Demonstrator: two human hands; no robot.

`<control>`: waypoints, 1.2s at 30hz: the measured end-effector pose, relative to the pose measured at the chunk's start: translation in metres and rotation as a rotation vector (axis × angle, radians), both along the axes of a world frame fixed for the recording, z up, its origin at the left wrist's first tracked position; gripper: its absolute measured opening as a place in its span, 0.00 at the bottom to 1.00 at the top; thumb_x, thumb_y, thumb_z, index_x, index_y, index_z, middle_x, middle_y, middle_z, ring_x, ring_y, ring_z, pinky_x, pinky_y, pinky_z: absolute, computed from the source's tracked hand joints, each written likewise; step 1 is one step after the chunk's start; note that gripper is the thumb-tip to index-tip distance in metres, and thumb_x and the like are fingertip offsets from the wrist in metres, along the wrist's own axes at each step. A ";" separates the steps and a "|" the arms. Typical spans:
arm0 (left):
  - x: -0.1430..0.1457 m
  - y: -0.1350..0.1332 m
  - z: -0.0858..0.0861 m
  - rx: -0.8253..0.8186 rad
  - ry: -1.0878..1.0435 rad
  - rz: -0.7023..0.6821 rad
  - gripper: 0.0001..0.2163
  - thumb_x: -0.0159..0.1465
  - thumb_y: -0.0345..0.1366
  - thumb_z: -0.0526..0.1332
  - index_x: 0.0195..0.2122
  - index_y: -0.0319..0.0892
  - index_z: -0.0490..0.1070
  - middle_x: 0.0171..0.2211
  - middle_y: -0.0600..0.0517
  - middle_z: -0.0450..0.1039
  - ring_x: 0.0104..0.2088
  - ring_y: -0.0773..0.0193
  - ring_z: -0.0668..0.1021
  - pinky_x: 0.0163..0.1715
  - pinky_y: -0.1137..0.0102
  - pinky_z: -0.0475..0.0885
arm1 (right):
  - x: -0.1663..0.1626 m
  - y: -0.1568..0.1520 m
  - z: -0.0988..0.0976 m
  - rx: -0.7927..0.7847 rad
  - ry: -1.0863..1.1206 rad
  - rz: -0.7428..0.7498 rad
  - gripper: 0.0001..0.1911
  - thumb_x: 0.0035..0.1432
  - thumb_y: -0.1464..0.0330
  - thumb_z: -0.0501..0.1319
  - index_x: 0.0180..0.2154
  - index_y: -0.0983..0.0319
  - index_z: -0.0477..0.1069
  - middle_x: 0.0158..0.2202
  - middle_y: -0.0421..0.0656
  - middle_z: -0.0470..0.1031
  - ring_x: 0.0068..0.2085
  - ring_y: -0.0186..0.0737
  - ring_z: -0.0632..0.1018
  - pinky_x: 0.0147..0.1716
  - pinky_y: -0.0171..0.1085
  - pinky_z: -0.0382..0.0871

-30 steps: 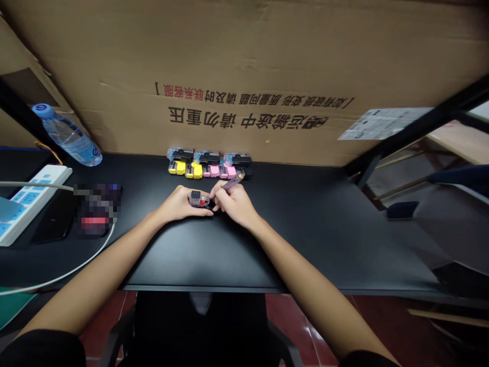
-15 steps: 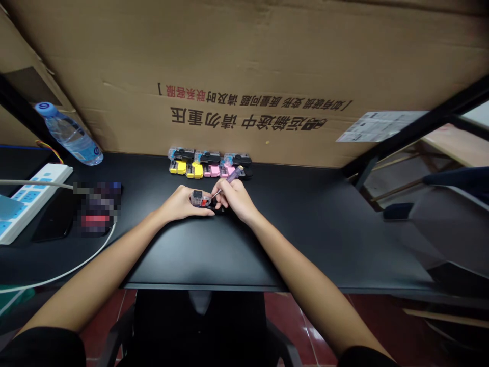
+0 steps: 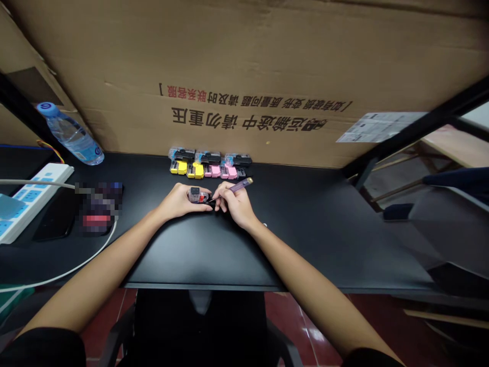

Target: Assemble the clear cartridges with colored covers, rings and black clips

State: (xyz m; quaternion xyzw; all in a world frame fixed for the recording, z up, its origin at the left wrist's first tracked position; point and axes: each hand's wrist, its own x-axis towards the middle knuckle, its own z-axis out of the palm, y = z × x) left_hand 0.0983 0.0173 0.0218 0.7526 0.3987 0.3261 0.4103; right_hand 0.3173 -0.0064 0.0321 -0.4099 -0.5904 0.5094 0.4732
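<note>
My left hand [image 3: 179,202] is closed around a small clear-and-black plastic device [image 3: 195,195] with a red part inside, held just above the black desk. In my right hand [image 3: 237,206] is a screwdriver [image 3: 241,184] with a purple translucent handle, gripped like a pen. Its thin shaft slants down to the left, and the tip is at the device's right end; whether it touches is too small to tell. Beyond my hands, several yellow and pink pieces [image 3: 195,171] stand in a row, with clear-and-black devices [image 3: 208,157] behind them.
A large cardboard box [image 3: 244,61] walls off the back of the desk [image 3: 324,229]. At the left are a water bottle [image 3: 72,135], a white power strip [image 3: 38,196], a black phone-like slab [image 3: 55,221] and a white cable [image 3: 91,259]. A small white bit [image 3: 265,225] lies beside my right wrist.
The screwdriver has tilted lower, its handle end swinging right and down. My right hand has shifted slightly right, and the small white bit now shows by the wrist. My left hand still holds the device.
</note>
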 end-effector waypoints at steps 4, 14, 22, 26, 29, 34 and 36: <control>-0.001 0.000 0.000 0.004 0.009 -0.009 0.26 0.55 0.49 0.80 0.50 0.38 0.87 0.37 0.48 0.87 0.35 0.56 0.85 0.40 0.68 0.79 | 0.000 0.002 -0.001 0.007 -0.011 0.020 0.12 0.61 0.60 0.60 0.29 0.58 0.72 0.20 0.37 0.72 0.19 0.33 0.71 0.21 0.32 0.62; 0.001 -0.001 0.003 0.009 -0.001 -0.024 0.24 0.56 0.48 0.79 0.49 0.37 0.87 0.37 0.48 0.87 0.35 0.57 0.84 0.40 0.68 0.79 | -0.001 0.003 0.001 -0.002 -0.047 0.043 0.11 0.61 0.61 0.60 0.29 0.59 0.73 0.20 0.36 0.70 0.21 0.34 0.72 0.21 0.32 0.64; 0.001 -0.001 0.003 0.016 0.006 -0.031 0.24 0.57 0.48 0.78 0.50 0.37 0.87 0.37 0.49 0.87 0.35 0.58 0.84 0.39 0.69 0.78 | 0.000 0.003 0.003 -0.032 -0.045 0.048 0.11 0.61 0.62 0.59 0.29 0.59 0.73 0.20 0.36 0.70 0.20 0.33 0.71 0.20 0.32 0.61; 0.001 -0.002 0.005 0.023 0.011 -0.041 0.23 0.58 0.49 0.78 0.49 0.38 0.87 0.36 0.51 0.87 0.34 0.58 0.85 0.40 0.70 0.77 | 0.001 0.002 0.003 0.032 -0.114 0.101 0.11 0.64 0.61 0.59 0.31 0.59 0.73 0.21 0.36 0.70 0.22 0.34 0.71 0.23 0.33 0.64; 0.001 -0.002 0.006 0.022 0.009 -0.045 0.22 0.57 0.48 0.78 0.48 0.39 0.87 0.37 0.51 0.87 0.35 0.58 0.85 0.40 0.70 0.77 | 0.003 -0.001 0.004 0.152 -0.196 0.156 0.13 0.69 0.61 0.58 0.33 0.59 0.73 0.24 0.37 0.70 0.25 0.35 0.72 0.28 0.35 0.67; -0.001 0.001 0.003 0.003 -0.006 -0.029 0.23 0.57 0.49 0.77 0.49 0.40 0.87 0.38 0.51 0.88 0.37 0.55 0.86 0.41 0.69 0.79 | 0.007 -0.006 0.003 0.534 -0.349 0.184 0.14 0.74 0.64 0.56 0.33 0.58 0.71 0.31 0.41 0.72 0.32 0.38 0.72 0.35 0.38 0.68; -0.001 0.002 0.001 0.002 -0.014 -0.022 0.23 0.57 0.49 0.76 0.50 0.40 0.87 0.38 0.51 0.88 0.38 0.54 0.87 0.42 0.68 0.80 | 0.007 -0.008 0.001 0.653 -0.410 0.209 0.12 0.74 0.67 0.56 0.34 0.58 0.70 0.33 0.42 0.72 0.32 0.38 0.71 0.35 0.38 0.67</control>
